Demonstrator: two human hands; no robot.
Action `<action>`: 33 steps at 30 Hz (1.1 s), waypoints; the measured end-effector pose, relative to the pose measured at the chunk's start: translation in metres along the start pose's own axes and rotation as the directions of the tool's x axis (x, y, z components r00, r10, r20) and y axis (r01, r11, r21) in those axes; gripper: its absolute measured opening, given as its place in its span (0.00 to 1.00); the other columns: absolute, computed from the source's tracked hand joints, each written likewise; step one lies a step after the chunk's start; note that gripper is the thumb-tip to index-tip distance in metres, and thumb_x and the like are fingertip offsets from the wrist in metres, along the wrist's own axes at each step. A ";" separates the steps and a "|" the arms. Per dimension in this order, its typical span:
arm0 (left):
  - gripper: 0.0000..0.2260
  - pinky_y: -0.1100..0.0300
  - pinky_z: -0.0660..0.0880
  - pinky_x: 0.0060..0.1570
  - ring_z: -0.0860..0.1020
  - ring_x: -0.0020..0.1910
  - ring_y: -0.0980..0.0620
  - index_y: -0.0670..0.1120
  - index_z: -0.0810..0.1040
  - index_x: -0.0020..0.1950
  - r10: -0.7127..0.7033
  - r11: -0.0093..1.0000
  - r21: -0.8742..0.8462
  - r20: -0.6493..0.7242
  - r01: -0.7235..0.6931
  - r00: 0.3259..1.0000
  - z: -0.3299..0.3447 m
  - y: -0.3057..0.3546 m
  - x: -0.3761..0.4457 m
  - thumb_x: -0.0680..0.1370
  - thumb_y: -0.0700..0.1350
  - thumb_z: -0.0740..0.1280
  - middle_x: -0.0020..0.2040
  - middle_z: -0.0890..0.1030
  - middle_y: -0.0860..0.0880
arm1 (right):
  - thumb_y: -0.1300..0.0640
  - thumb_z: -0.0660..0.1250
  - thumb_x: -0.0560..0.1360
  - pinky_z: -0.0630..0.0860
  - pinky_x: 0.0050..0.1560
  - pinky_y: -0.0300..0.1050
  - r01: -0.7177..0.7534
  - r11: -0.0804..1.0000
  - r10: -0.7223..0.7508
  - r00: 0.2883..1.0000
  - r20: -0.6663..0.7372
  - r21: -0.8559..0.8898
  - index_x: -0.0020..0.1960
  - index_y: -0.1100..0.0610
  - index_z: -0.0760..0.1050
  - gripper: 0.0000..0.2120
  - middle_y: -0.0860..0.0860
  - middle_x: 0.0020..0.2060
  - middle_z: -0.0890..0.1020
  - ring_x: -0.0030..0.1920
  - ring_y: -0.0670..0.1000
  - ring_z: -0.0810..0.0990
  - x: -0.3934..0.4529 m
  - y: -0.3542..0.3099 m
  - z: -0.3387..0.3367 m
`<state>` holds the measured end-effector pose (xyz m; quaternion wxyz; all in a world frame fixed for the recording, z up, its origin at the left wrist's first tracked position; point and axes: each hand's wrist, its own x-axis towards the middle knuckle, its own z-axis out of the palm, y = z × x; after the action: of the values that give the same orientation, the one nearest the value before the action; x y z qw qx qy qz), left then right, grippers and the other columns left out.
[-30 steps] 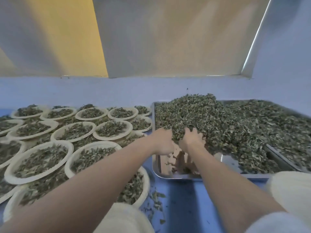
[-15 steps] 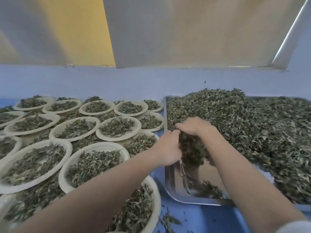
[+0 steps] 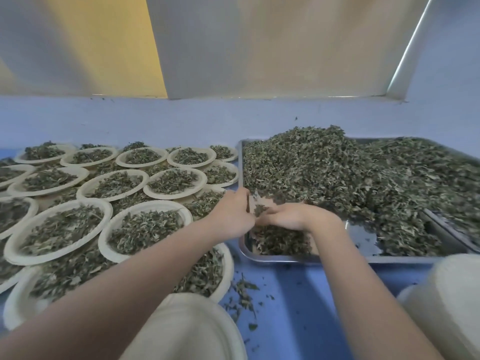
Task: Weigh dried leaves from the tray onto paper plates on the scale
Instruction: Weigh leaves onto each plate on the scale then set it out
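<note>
A steel tray (image 3: 283,259) on the blue table holds a big heap of dried leaves (image 3: 337,172). My left hand (image 3: 231,216) and my right hand (image 3: 291,216) meet over the tray's near left corner. Together they cup a clump of leaves between curled fingers, lifted a little above the tray's floor. Loose leaves lie under them in that corner. An empty paper plate (image 3: 187,331) sits at the bottom centre under my left forearm. No scale shows.
Several paper plates filled with leaves (image 3: 145,227) crowd the table's left half, some stacked on one another. A stack of empty plates (image 3: 446,297) stands at the bottom right. Leaf crumbs (image 3: 244,294) litter the table in front of the tray. A wall rises behind.
Both hands have drawn back from the heap toward the tray's near left corner, pulling a clump of leaves with them. The right hand turned palm-up beside the left.
</note>
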<state>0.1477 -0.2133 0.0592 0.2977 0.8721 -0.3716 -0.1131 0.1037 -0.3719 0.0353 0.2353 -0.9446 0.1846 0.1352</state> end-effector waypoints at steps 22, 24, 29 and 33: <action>0.22 0.52 0.75 0.51 0.76 0.45 0.49 0.42 0.65 0.70 -0.144 0.950 -0.293 -0.104 0.108 0.984 -0.011 0.027 -0.084 0.77 0.36 0.61 0.45 0.72 0.51 | 0.52 0.68 0.74 0.69 0.47 0.41 0.106 0.675 0.423 0.755 -0.501 0.730 0.73 0.53 0.65 0.29 0.55 0.63 0.76 0.51 0.52 0.73 -0.024 -0.008 0.011; 0.21 0.52 0.73 0.46 0.76 0.45 0.47 0.43 0.65 0.70 -0.171 0.939 -0.319 -0.113 0.128 0.979 -0.013 0.022 -0.090 0.77 0.36 0.61 0.43 0.71 0.51 | 0.54 0.69 0.74 0.68 0.50 0.43 0.169 0.486 0.478 0.770 -0.423 0.857 0.75 0.53 0.62 0.32 0.55 0.67 0.72 0.53 0.53 0.72 -0.028 -0.014 0.008; 0.21 0.46 0.75 0.57 0.77 0.46 0.45 0.43 0.65 0.71 -0.266 0.892 -0.418 -0.175 0.174 0.948 -0.020 0.006 -0.104 0.77 0.34 0.59 0.44 0.72 0.50 | 0.56 0.68 0.75 0.68 0.57 0.50 0.212 0.166 0.353 0.899 -0.259 0.963 0.74 0.56 0.60 0.31 0.54 0.68 0.70 0.63 0.58 0.72 -0.052 -0.050 0.008; 0.20 0.46 0.76 0.58 0.80 0.51 0.42 0.42 0.67 0.69 -0.399 0.805 -0.557 -0.249 0.207 0.883 -0.030 -0.007 -0.121 0.77 0.33 0.57 0.55 0.77 0.43 | 0.53 0.69 0.75 0.73 0.59 0.54 0.186 0.104 0.132 0.971 -0.199 0.977 0.68 0.59 0.69 0.24 0.55 0.65 0.74 0.59 0.58 0.77 -0.082 -0.098 0.022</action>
<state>0.0803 -0.1100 0.0756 0.5591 0.8145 -0.1213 -0.0964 0.0664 -0.2572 0.0829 0.7852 -0.5547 0.2365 -0.1410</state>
